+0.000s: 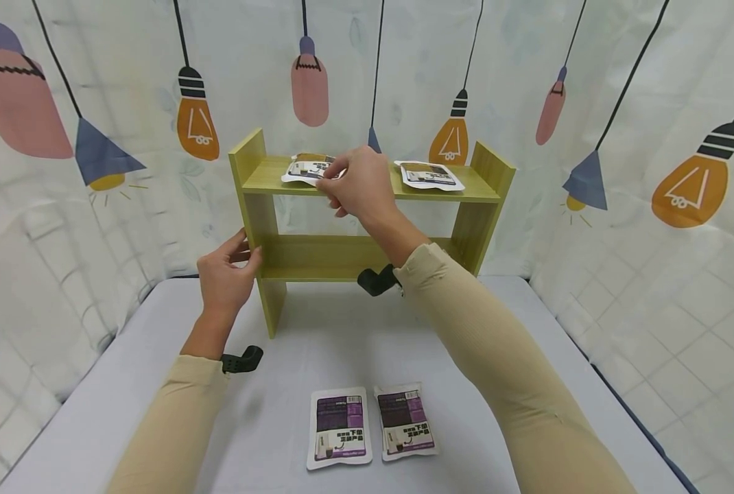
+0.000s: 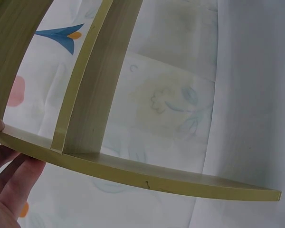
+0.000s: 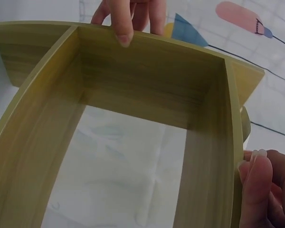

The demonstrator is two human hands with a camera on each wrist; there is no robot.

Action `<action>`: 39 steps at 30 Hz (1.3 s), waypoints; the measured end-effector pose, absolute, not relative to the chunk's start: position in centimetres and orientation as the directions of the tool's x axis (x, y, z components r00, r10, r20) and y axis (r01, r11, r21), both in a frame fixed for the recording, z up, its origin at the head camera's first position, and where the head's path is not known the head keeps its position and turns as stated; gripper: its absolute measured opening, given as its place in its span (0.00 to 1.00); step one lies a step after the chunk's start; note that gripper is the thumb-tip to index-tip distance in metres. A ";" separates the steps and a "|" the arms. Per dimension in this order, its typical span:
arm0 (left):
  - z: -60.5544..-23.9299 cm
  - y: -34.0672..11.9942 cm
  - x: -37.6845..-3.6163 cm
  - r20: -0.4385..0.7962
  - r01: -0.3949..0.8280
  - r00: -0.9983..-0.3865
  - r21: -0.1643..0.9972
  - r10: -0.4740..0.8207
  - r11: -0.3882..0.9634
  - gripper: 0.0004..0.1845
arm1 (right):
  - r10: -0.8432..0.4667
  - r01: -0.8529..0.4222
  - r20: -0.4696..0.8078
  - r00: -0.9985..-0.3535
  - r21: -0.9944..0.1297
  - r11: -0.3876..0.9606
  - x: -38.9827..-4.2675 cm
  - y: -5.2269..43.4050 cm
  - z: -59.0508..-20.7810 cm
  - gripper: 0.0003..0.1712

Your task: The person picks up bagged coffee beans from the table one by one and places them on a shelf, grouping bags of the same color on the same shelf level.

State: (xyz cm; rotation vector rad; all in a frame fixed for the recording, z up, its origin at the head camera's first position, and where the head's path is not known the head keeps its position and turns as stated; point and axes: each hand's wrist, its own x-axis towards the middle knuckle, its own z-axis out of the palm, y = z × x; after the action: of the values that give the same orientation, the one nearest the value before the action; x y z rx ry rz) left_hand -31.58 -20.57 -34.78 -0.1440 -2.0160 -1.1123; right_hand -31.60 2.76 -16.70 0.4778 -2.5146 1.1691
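Observation:
A yellow-green wooden shelf stands upright on the table. My left hand grips its left side panel, thumb on one face and fingers on the other. Over the top board, my right hand has its curled fingers at the front right corner of a flat white-edged packet, pinching it there; part of the packet is hidden behind the hand. In the right wrist view those fingertips lie close to the top board's edge. Another packet lies farther right on the top board.
Two purple-and-white packets lie side by side on the white table, near its front. Behind the shelf hangs a pale curtain printed with lamps. A dark wrist camera is strapped to the left wrist.

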 end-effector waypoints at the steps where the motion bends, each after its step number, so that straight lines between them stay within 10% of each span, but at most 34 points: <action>1: -34.8 -20.6 -31.6 0.698 0.448 -0.665 0.658 -0.267 0.605 0.24 | -0.158 -0.429 0.425 -0.891 -0.675 0.600 -31.6 2.8 -16.8 0.07; 22: -34.6 -20.4 -31.4 0.685 0.438 -0.678 0.668 -0.267 0.601 0.24 | -0.155 -0.585 0.564 -0.811 -0.778 0.230 -30.9 6.4 -20.7 0.14; 39: -34.8 -20.6 -31.5 0.693 0.447 -0.671 0.662 -0.264 0.601 0.24 | -0.183 -0.587 0.557 -0.810 -0.771 0.249 -29.4 9.9 -25.7 0.17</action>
State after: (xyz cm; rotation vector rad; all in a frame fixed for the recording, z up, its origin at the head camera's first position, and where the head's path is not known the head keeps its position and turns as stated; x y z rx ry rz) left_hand -31.51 -20.60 -34.80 -0.1451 -2.0219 -1.1199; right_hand -29.36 9.87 -25.65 0.7064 -2.1737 1.5804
